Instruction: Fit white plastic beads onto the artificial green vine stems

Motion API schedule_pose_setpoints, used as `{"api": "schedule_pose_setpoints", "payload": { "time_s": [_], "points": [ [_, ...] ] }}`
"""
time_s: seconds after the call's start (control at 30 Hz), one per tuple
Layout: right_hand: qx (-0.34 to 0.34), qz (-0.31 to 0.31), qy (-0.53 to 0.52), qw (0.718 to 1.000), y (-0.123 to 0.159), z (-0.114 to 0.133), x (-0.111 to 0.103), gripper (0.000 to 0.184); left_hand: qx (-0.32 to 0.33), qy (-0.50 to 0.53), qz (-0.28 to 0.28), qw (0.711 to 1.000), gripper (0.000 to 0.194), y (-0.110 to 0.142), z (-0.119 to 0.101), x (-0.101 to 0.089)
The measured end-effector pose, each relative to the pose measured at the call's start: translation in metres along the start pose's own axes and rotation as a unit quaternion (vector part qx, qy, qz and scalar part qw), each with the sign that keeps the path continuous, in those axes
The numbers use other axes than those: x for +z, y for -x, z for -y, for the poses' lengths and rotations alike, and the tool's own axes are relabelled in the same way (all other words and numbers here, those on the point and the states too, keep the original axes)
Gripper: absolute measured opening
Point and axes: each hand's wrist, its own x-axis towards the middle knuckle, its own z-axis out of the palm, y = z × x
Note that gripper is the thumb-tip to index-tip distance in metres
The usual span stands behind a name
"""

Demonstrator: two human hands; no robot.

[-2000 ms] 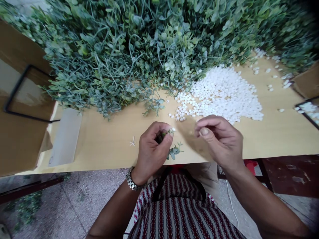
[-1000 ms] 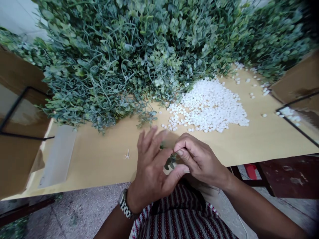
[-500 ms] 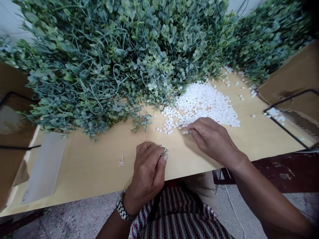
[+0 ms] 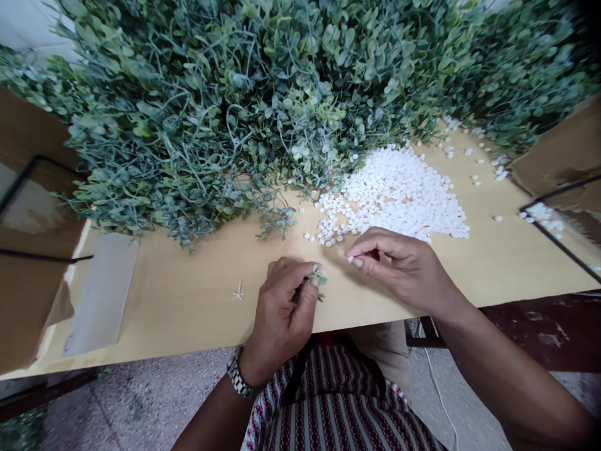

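My left hand [image 4: 287,310] is closed over the near part of the table, pinching a small sprig of artificial leaves [image 4: 319,275] between thumb and forefinger. The rest of the sprig is hidden inside the fingers. To its right, my right hand [image 4: 397,266] pinches a tiny white bead-like piece [image 4: 350,259] between thumb and fingertip. That hand is just in front of a spread-out pile of small white bead-like pieces [image 4: 399,194]. A small white star-shaped plastic piece [image 4: 238,290] lies on the table left of my left hand.
A large heap of artificial green foliage [image 4: 211,125] covers the back of the table [image 4: 188,300]. Cardboard boxes with black wire stand at the left [image 4: 32,250] and right [image 4: 563,144]. A translucent strip [image 4: 101,294] lies at the left.
My right hand has lifted away from the edge of the white pile with one small piece in its fingertips. More green leaf shows at my left hand's fingertips. The view has shifted slightly.
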Motion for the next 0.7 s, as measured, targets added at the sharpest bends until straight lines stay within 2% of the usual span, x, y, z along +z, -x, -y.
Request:
{"api": "schedule_pose_setpoints", "payload": {
  "time_s": [0.1, 0.27, 0.43, 0.7],
  "points": [
    [0.098, 0.009, -0.183, 0.978, 0.002, 0.003, 0.007, 0.005, 0.024, -0.004, 0.013, 1.0, 0.01, -0.001, -0.003, 0.0],
    [0.147, 0.049, -0.343, 0.926, 0.005, 0.003, 0.019, 0.008, 0.038, -0.005, 0.06, 0.997, 0.014, -0.005, -0.009, -0.001],
    [0.176, 0.062, -0.378, 0.907, 0.009, 0.002, 0.026, 0.011, 0.032, 0.004, 0.068, 0.997, 0.017, -0.005, -0.009, -0.001],
    [0.193, 0.034, -0.375, 0.906, 0.01, 0.001, 0.03, 0.013, 0.055, -0.007, 0.067, 0.996, 0.016, -0.004, -0.006, 0.002]
  ]
}}
